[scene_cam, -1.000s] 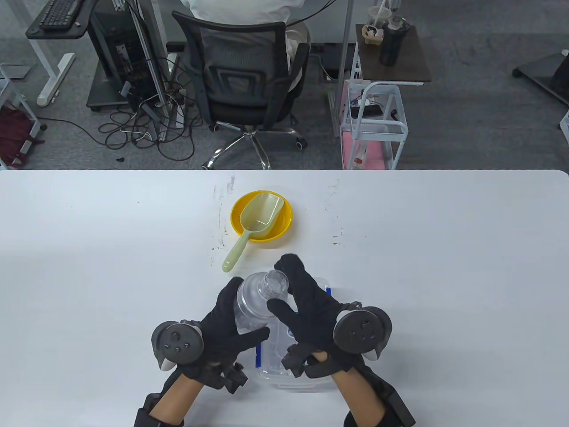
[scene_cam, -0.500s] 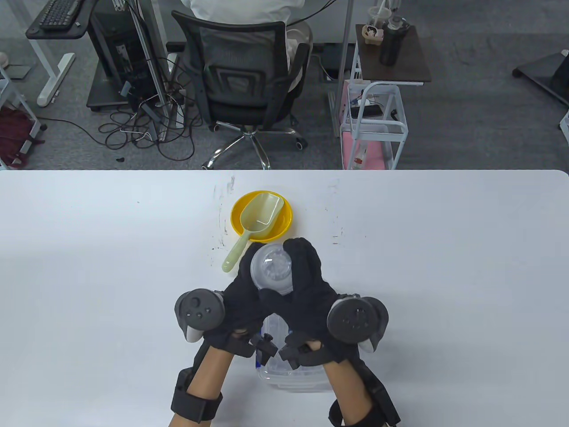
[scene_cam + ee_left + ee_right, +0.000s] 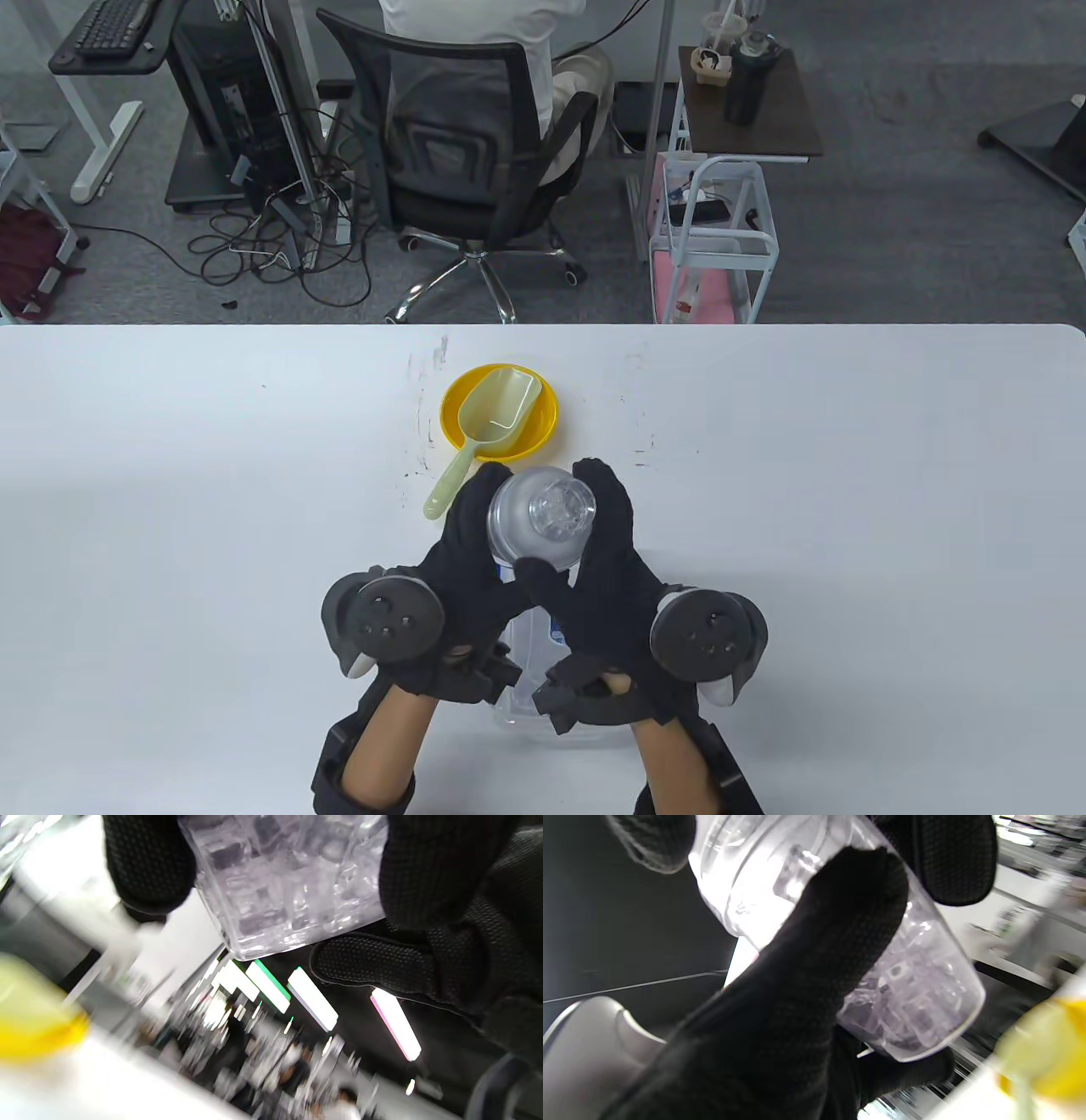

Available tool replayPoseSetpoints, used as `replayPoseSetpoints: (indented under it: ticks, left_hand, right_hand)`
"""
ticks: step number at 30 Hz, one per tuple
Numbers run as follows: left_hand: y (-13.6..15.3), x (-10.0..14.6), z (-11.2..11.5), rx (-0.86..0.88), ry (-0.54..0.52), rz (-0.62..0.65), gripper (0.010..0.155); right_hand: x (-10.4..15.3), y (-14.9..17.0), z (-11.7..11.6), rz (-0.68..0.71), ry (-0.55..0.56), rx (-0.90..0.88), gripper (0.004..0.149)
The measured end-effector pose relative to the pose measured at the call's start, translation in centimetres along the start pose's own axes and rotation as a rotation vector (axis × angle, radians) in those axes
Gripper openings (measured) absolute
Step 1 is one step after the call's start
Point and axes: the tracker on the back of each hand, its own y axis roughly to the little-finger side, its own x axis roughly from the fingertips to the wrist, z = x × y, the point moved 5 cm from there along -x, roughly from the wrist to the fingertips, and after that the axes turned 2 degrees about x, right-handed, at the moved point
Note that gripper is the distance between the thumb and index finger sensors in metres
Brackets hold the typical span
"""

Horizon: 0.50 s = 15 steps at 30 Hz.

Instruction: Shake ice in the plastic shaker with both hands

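A clear plastic shaker [image 3: 543,519] with ice cubes inside is held off the table between both gloved hands. My left hand [image 3: 475,543] wraps its left side and my right hand [image 3: 598,543] wraps its right side, thumbs crossing in front. In the left wrist view the shaker [image 3: 288,878] shows ice cubes packed against its wall, with gloved fingers [image 3: 148,866] on either side. The right wrist view shows the shaker [image 3: 908,984] tilted, ice gathered at its lower end, and my thumb [image 3: 848,912] lying across it.
A yellow bowl [image 3: 543,424] holding a pale green scoop [image 3: 484,433] sits just beyond the hands. A clear plastic box [image 3: 530,645] with a blue latch lies on the white table [image 3: 170,509] under the wrists. An office chair [image 3: 475,153] stands past the far edge.
Both hands have carried the shaker away from me toward the bowl and tipped it, so its end now faces up. The hands have closed nearer together around it.
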Motion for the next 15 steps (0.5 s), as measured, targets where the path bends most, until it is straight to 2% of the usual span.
replayPoseSetpoints:
  ticks: [1,2,3,4,5,6,7,8,9,10,12,13,15]
  left_hand:
    - [-0.1,0.2,0.1,0.06,0.004,-0.015,0.106]
    - [-1.8,0.8,-1.1,0.091,-0.127,0.09,0.106]
    - [-3.8,1.4,-2.3,0.043,-0.217,0.197,0.106]
    - [-7.1,3.0,-4.0,-0.1,-0.359,0.354,0.106]
    - [-10.5,5.4,-5.4,-0.299,-0.548,0.507,0.106]
    - [-11.8,6.6,-5.8,-0.413,-0.648,0.557,0.106]
    - [-12.2,7.2,-5.9,-0.598,-0.745,0.522,0.106]
    - [-10.9,6.4,-5.5,-0.687,-0.705,0.441,0.106]
    - [-9.3,5.5,-5.1,-0.632,-0.619,0.398,0.106]
    - [-7.3,4.5,-4.4,-0.365,-0.53,0.353,0.106]
    - [-6.3,3.6,-3.6,-0.042,-0.418,0.356,0.106]
    - [-6.1,3.3,-3.5,-0.076,-0.406,0.325,0.106]
    - [-5.3,2.7,-3.3,-0.277,-0.4,0.271,0.106]
  right_hand:
    - [0.1,-0.3,-0.1,0.028,-0.008,-0.073,0.112]
    - [0.5,-2.1,0.3,0.147,0.015,-0.125,0.112]
    - [1.1,-4.1,0.7,0.278,0.032,-0.116,0.111]
    - [2.6,-7.2,1.4,0.48,0.084,-0.063,0.111]
    - [4.7,-10.0,2.1,0.665,0.191,-0.008,0.111]
    - [6.0,-11.4,2.6,0.762,0.282,0.034,0.09]
    - [6.4,-12.0,2.7,0.806,0.348,0.117,0.09]
    - [5.4,-10.7,2.3,0.706,0.333,0.178,0.09]
    - [4.4,-9.2,1.8,0.617,0.258,0.198,0.09]
    - [3.6,-7.8,1.3,0.556,0.189,0.094,0.09]
    - [3.0,-7.6,1.1,0.518,0.099,-0.07,0.09]
    - [2.7,-7.1,1.3,0.45,0.103,-0.037,0.09]
    - [2.2,-5.9,1.3,0.386,0.135,0.048,0.09]
